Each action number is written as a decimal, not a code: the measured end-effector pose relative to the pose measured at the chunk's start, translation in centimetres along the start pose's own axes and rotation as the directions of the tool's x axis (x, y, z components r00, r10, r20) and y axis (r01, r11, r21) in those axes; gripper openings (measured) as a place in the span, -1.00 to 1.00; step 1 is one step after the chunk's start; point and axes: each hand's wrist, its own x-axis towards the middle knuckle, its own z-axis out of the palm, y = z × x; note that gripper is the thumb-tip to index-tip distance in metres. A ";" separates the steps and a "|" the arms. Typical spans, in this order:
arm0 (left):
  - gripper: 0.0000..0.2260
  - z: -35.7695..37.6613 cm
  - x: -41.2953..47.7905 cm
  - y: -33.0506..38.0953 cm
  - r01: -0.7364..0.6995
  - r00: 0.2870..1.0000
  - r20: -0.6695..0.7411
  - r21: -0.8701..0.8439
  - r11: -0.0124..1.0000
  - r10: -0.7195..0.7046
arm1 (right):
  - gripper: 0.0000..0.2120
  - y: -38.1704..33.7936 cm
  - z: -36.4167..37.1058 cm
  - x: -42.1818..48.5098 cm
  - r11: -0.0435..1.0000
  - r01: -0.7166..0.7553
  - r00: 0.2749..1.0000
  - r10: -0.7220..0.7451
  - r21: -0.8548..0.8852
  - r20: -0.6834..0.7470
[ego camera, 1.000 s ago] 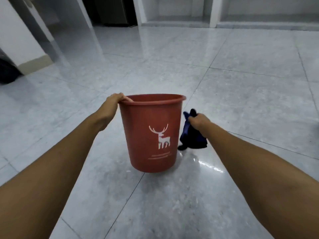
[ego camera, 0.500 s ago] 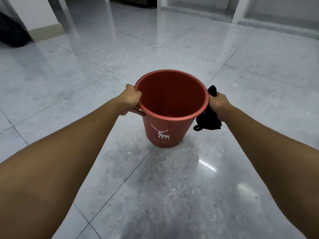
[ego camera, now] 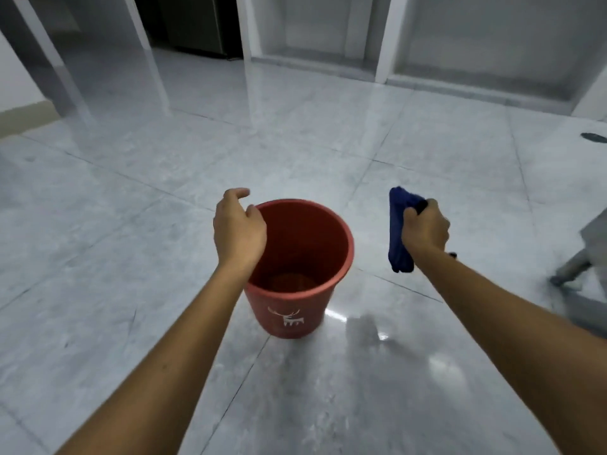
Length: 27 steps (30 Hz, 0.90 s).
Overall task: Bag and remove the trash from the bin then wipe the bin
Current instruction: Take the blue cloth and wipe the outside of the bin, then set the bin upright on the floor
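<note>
Left hand hangs loose-fingered over the rim, gripping nothing. Red bin sits empty on the floor. Right hand is fisted around the cloth. I'd pin the rim first, then wipe inside.

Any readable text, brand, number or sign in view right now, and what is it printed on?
No text can be read in this view.
Round red plastic bin: a white deer logo on its front wall, a picture and not lettering; no line of print below it can be made out.
Dark blue cloth in the right hand: no label visible.
</note>
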 end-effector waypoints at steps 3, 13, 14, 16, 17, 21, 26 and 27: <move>-0.77 0.4 -1.4 8.1 0.019 0.993 0.117 -0.097 0.995 -0.008 | -0.71 -6.4 -7.0 0.8 0.958 -0.108 0.993 0.091 0.265 0.074; -0.29 -4.7 -3.5 43.6 0.790 0.294 0.947 -0.163 0.591 -0.132 | -0.83 -29.6 -35.7 -3.5 0.484 -0.361 0.933 0.207 0.798 0.296; -0.31 -5.3 -4.1 47.4 0.791 0.273 0.959 -0.180 0.584 -0.074 | -0.82 -31.2 -39.3 -3.7 0.485 -0.351 0.936 0.215 0.801 0.280; -0.39 -7.0 -5.8 54.7 0.728 0.258 0.964 -0.147 0.670 -0.070 | -0.81 -34.1 -46.6 -4.1 0.557 -0.313 0.948 0.229 0.769 0.220; -0.48 -7.8 -6.8 58.0 0.671 0.266 0.961 -0.133 0.729 -0.070 | -0.81 -35.3 -50.3 -4.3 0.618 -0.300 0.953 0.234 0.727 0.194; -0.90 -8.8 -12.8 67.3 0.416 0.305 0.950 -0.198 0.888 0.069 | -0.69 -35.7 -63.2 -5.5 0.778 -0.367 0.927 0.350 0.511 0.133; -0.86 -6.6 -23.2 71.1 0.213 0.142 0.963 -0.254 0.944 0.227 | -0.80 -29.9 -72.7 -8.3 0.841 -0.444 0.871 0.486 0.308 -0.070; -0.77 -5.9 -25.3 71.3 0.186 0.126 0.968 -0.237 0.953 0.216 | -0.80 -28.1 -73.7 -9.1 0.845 -0.457 0.856 0.503 0.278 -0.122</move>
